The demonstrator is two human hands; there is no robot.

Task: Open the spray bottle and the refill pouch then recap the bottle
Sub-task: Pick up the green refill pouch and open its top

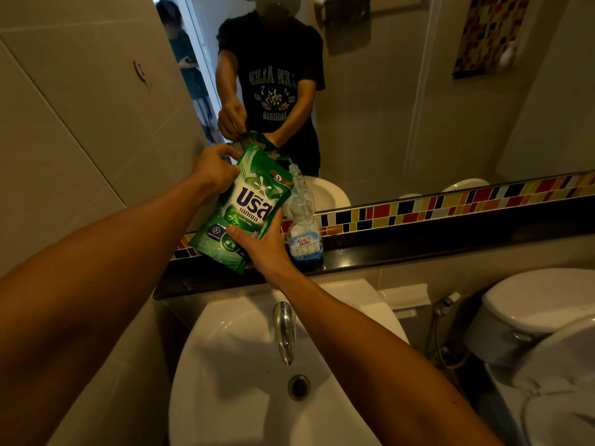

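Observation:
A green refill pouch (248,207) is held tilted above the dark ledge, its top corner pointing toward the mouth of a clear spray bottle (304,233). The bottle stands upright on the ledge with a blue and white label and no spray head on it; its neck is bare. My left hand (214,170) grips the pouch's upper left edge. My right hand (260,244) holds the pouch from below at its lower right. The spray head is not visible.
The black ledge (418,249) runs under a mirror (370,91) edged with coloured tiles. A white sink (244,365) with a chrome tap (285,329) lies below my arms. A toilet (541,317) stands to the right. Another person is reflected in the doorway.

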